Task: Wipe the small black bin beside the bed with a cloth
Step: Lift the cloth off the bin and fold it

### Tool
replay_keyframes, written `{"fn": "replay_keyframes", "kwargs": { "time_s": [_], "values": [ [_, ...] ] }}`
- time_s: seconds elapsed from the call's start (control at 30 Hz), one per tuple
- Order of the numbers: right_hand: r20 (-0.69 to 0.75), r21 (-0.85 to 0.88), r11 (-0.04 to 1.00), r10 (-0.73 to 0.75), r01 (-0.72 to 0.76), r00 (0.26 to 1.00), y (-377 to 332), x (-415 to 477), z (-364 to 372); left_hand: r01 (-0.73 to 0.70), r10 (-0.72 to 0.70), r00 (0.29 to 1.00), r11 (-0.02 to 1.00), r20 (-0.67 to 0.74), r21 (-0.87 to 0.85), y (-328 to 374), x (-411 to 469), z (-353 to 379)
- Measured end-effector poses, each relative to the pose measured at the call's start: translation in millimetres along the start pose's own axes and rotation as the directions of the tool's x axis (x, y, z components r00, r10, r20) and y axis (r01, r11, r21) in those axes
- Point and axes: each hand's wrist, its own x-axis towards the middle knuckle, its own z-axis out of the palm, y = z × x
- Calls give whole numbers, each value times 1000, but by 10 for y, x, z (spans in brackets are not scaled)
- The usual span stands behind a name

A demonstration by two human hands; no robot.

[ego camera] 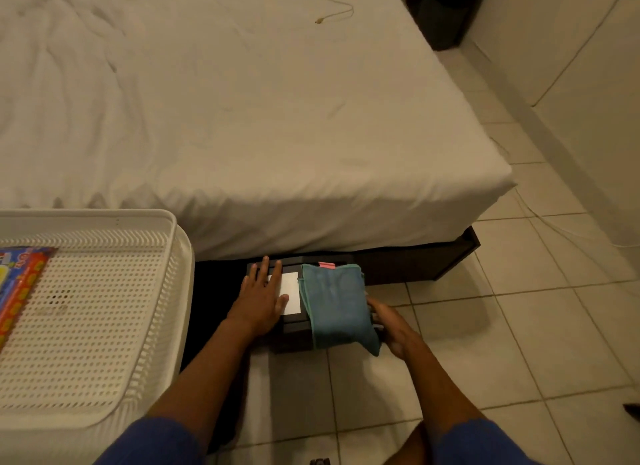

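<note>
Right grip (pixel 388 326) pinches the teal cloth (pixel 334 305), draped over the small black bin (pixel 294 333) beside the bed (pixel 242 118); left hand (pixel 263 300) lies flat, open, steadying its top.

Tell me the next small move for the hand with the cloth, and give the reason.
Probably draw the right hand toward the body, dragging the blue cloth over the small black bin. The cloth is already draped over the bin's right part, and the left hand lies flat on the lid by the white label, seemingly steadying it.
</note>
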Motion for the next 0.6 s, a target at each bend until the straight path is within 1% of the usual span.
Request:
{"fn": "replay_keyframes", "kwargs": {
  "time_s": [0.03, 0.07, 0.1, 0.13, 0.17, 0.2, 0.27, 0.3, 0.33, 0.37, 0.43, 0.47, 0.5, 0.6],
  "values": [
    [-67, -47, 998, 30, -33, 997, -24, 83, -86, 2, -2, 1000, 1000, -5, 2, 17, -36, -12],
    [-58, -164, 986, -10, 0, 998, -29, 260, -231, -1, 1, 1000, 1000, -12, -3, 39, -73, -16],
    [95, -514, 852, -60, 100, 994, -158, 219, -327, -6, 6, 1000, 1000, -20, -9, 62, -107, -19],
    [184, -708, 703, 86, 71, 979, -172, 252, -351, -9, 9, 999, 1000, -30, -16, 81, -140, -27],
    [165, -727, 686, 216, -29, 962, -195, 360, -433, -13, 12, 999, 1000, -42, -25, 99, -169, -42],
    [160, -740, 670, 272, -68, 949, -255, 422, -521, -19, 17, 998, 999, -56, -35, 124, -196, -54],
    [161, -776, 630, 246, -32, 956, -367, 354, -515, -40, 35, 995, 998, -94, -54, 174, -229, -72],
    [187, -789, 614, 236, 3, 954, -435, 314, -524, -53, 45, 993, 996, -112, -69, 197, -243, -88],
    [214, -790, 610, 195, 53, 957, -498, 269, -486, -65, 54, 990, 994, -127, -86, 216, -251, -96],
    [253, -787, 602, 120, 132, 960, -551, 249, -449, -81, 67, 987, 992, -144, -94, 233, -252, -100],
    [351, -773, 549, -45, 317, 935, -685, 167, -392, -122, 102, 979, 987, -178, -102, 285, -253, -154],
    [422, -756, 514, -90, 405, 902, -768, 112, -348, -145, 120, 973, 982, -196, -118, 324, -242, -202],
    [499, -738, 456, -128, 498, 857, -853, 41, -297, -159, 125, 969, 975, -212, -155, 372, -220, -267],
    [714, -634, 270, -156, 724, 683, -1063, -155, -146, -180, 105, 965, 931, -240, -316, 559, -173, -567]
  ]
}}
